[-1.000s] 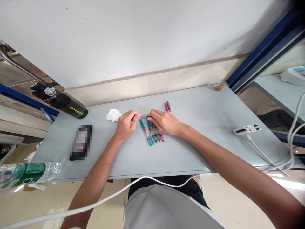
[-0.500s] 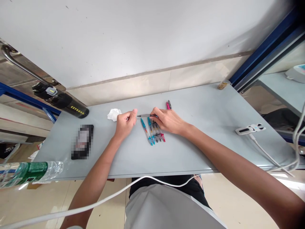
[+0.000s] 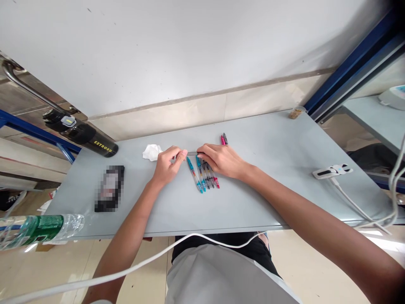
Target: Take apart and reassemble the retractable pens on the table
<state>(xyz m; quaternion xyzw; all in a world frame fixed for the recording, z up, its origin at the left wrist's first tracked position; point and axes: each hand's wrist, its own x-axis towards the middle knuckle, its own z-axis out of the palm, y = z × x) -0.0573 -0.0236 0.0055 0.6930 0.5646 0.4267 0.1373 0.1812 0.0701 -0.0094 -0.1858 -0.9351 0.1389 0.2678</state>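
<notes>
Between my two hands a grey pen (image 3: 192, 153) lies roughly level, above a row of pens. My left hand (image 3: 169, 164) pinches its left end between thumb and fingers. Closed around the other end is my right hand (image 3: 221, 159), whose fingers hide that part of the pen. Just below, several clear-barrelled pens (image 3: 199, 175) lie side by side on the grey table (image 3: 253, 202), with blue, dark and red ends. The right hand partly covers their upper ends. Beyond it, a pink pen cap (image 3: 222, 140) and a grey pen cap (image 3: 225, 138) show side by side.
White crumpled tissue (image 3: 152, 152) lies left of my left hand. Farther left are a black bottle (image 3: 91, 137), a blurred dark flat object (image 3: 109, 188) and a clear green-labelled bottle (image 3: 41, 228). A white device (image 3: 333, 171) with a cable and a small tub (image 3: 296, 112) are right.
My left hand has moved slightly right and closed on the pen's left end, covering its tip. My right hand has stayed almost in place, holding the pen.
</notes>
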